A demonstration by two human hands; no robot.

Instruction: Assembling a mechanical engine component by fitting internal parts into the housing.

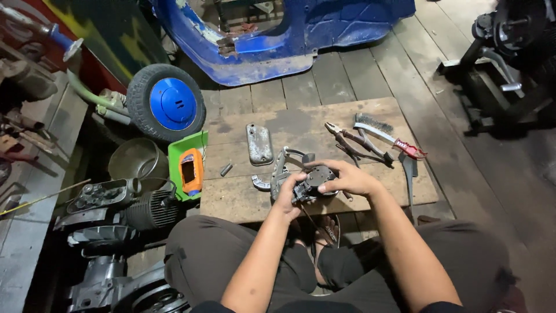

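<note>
A small dark metal engine part (313,181), like a carburettor, is held over the near edge of a wooden board (301,124). My left hand (288,195) grips its lower left side. My right hand (349,178) wraps over its top and right side. A grey metal housing (280,172) lies on the board just behind the part, partly hidden by my hands. My knees in dark trousers are below the board.
On the board lie a grey oblong metal cover (259,143), pliers (346,139), a wire brush with a red handle (385,134) and a small cylinder (226,169). Left of it are an orange bottle (191,171), a small wheel with a blue hub (167,103), a metal bowl (137,159) and an engine block (119,211). A blue scooter body (289,35) stands behind.
</note>
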